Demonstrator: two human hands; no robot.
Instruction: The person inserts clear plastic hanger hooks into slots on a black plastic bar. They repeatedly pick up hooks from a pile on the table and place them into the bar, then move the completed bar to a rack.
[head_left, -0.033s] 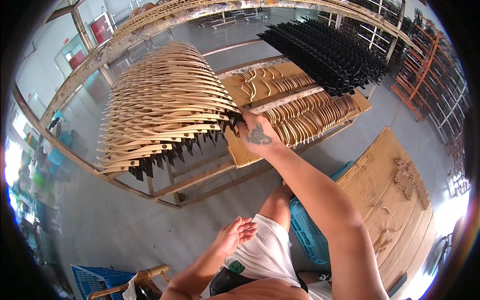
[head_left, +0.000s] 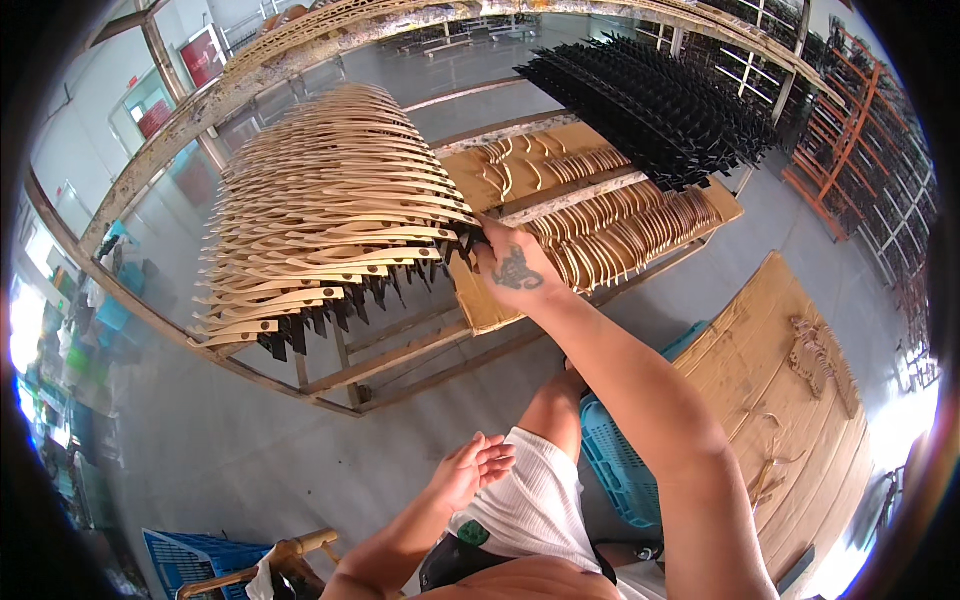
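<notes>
My right hand [head_left: 515, 265] reaches to the near right edge of a large stack of pale, curved wooden pieces [head_left: 340, 210]. Its fingers curl in at the end of a row, beside dark parts; what they grip is hidden. The pieces lie in dense overlapping rows, several with a dark round spot at the end, and black clip-like holders [head_left: 340, 312] hang below their near ends. Low in front of my body, my left hand [head_left: 470, 472] is held in the air with fingers loosely bent and apart, nothing in it.
A wooden rack frame [head_left: 400, 355] carries the stack. Beside it, cardboard [head_left: 487, 312] bears rows of thin curved wooden strips [head_left: 610, 235]; a black stack [head_left: 650, 110] sits beyond. Nearer are a cardboard-covered surface [head_left: 740, 370], a turquoise crate [head_left: 615, 465] and a blue crate [head_left: 190, 560].
</notes>
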